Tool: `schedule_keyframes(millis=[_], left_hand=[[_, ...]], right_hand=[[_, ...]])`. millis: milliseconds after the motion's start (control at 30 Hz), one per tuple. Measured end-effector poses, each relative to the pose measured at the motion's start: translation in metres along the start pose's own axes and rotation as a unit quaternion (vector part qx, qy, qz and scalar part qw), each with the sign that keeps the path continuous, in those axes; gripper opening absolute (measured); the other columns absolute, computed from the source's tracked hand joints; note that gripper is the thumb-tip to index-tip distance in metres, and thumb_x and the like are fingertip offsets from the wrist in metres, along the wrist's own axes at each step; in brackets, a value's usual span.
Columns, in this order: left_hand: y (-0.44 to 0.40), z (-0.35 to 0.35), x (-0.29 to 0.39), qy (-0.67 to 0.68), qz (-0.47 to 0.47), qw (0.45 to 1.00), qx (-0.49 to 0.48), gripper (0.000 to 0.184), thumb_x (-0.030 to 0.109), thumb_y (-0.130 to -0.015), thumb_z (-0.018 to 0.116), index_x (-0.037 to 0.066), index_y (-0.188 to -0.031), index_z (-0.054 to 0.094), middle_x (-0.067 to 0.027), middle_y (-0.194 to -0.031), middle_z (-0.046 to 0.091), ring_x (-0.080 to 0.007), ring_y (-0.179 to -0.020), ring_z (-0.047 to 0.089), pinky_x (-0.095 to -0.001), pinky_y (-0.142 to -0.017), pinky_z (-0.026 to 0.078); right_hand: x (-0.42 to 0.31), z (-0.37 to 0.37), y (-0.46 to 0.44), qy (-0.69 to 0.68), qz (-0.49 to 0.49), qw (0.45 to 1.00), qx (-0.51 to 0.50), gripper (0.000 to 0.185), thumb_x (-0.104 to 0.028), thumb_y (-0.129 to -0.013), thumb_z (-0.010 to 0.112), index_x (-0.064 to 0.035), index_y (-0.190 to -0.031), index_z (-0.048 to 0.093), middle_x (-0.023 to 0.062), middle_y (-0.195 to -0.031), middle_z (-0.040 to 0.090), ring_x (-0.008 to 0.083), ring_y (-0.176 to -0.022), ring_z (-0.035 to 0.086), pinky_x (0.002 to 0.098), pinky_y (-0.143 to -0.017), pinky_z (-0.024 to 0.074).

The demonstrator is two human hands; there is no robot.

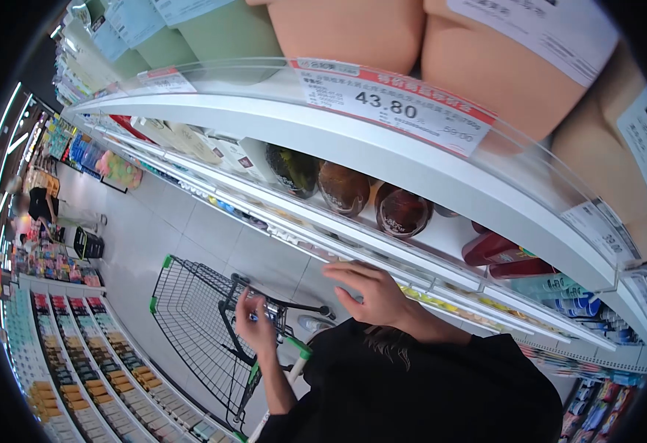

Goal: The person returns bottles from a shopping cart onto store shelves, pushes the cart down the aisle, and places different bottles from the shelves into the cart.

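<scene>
My left hand (255, 323) is raised in front of a wire shopping cart (194, 310) with green corners. Its fingers are a little bent and apart, with nothing seen in them. To its right, my right hand (368, 294) hovers near the lower shelf edges, fingers stretched to the left and thumb apart. That hand is also bare of any object. A green-capped end of the cart's handle (300, 349) shows between my arms. Above the right hand, dark round-shouldered bottles (403, 210) stand on a shelf.
A curved white shelf (279, 118) crosses the upper view, bearing peach-coloured bottles (349, 33), green bottles (224, 40) and a price label (390, 103) reading 43.80. Another stocked shelf (105, 362) lines the lower left. A person in dark clothes (40, 204) is farther down the tiled aisle.
</scene>
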State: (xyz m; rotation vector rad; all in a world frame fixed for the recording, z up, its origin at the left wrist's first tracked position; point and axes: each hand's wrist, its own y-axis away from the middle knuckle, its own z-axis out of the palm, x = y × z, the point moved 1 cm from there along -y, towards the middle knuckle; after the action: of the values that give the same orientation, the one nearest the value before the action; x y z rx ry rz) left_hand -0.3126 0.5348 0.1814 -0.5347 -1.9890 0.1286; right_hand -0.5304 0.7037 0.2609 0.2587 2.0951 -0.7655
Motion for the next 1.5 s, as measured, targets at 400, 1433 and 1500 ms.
schedule_keyframes(millis=[400, 1433, 1500], left_hand=[[0.225, -0.124, -0.18, -0.531, -0.072, 0.844, 0.011, 0.031, 0.018, -0.092, 0.058, 0.001, -0.118, 0.064, -0.0169, -0.114, 0.063, -0.0374, -0.117, 0.052, -0.0506, -0.11, 0.033], [0.317, -0.107, -0.1, -0.253, -0.086, 0.96, -0.085, 0.057, 0.018, -0.081, 0.063, 0.0, -0.134, 0.05, -0.0208, -0.121, 0.053, -0.0382, -0.116, 0.051, -0.0489, -0.095, 0.041], [0.33, -0.111, -0.096, -0.244, -0.072, 0.964, -0.082, 0.055, 0.016, -0.08, 0.064, 0.0, -0.131, 0.052, -0.0205, -0.118, 0.054, -0.0385, -0.113, 0.051, -0.0487, -0.093, 0.042]], right_hand=[[0.032, 0.038, 0.039, 0.008, 0.03, 0.953, -0.3, 0.035, -0.021, -0.09, 0.065, -0.0059, -0.122, 0.063, 0.0119, -0.12, 0.065, 0.032, -0.111, 0.062, 0.0432, -0.097, 0.0474], [-0.069, 0.096, 0.237, 0.102, 0.151, 0.872, -0.454, 0.048, -0.028, -0.092, 0.064, -0.0103, -0.136, 0.055, 0.0154, -0.127, 0.06, 0.0341, -0.12, 0.057, 0.0453, -0.102, 0.0449], [-0.076, 0.101, 0.25, 0.105, 0.161, 0.875, -0.444, 0.046, -0.027, -0.092, 0.064, -0.0104, -0.134, 0.056, 0.0151, -0.126, 0.06, 0.0339, -0.12, 0.057, 0.0451, -0.102, 0.0449]])
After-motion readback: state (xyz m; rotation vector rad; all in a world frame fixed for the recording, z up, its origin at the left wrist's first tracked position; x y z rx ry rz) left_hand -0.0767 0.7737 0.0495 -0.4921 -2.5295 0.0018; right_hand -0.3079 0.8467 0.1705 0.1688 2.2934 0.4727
